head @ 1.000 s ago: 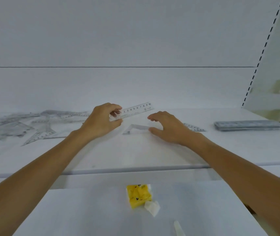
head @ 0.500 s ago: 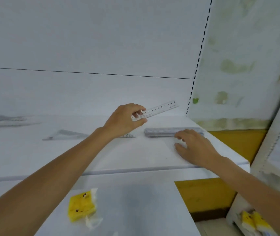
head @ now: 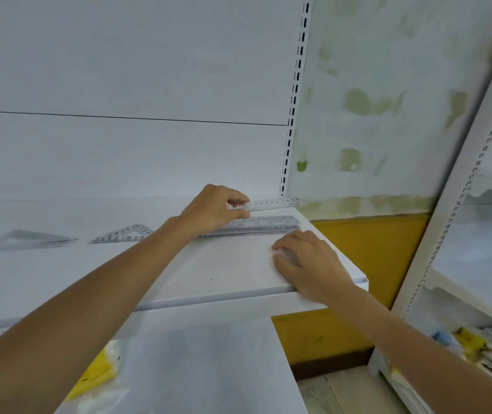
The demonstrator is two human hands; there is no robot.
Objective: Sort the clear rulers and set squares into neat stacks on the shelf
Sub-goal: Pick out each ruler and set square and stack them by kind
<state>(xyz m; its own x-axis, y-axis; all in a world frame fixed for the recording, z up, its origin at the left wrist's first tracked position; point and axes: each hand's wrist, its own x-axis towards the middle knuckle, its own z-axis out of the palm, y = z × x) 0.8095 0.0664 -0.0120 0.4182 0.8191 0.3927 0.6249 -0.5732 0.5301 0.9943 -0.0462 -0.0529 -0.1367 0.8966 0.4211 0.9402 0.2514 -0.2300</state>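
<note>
While the left hand is pinching a clear ruler just above the ruler stack at the shelf's right end, the right hand is resting empty, fingers loosely curled, and two set squares are lying unstacked further left.

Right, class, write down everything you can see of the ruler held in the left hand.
The clear ruler is a thin, flat, straight strip of see-through plastic, printed with dark tick marks and a row of numbers along one edge. The left hand pinches one end. The rest sticks out to the right, nearly level and tipped slightly upward. It is held in the air above the stack of rulers lying at the right end of the shelf, and seems not to touch it.
</note>
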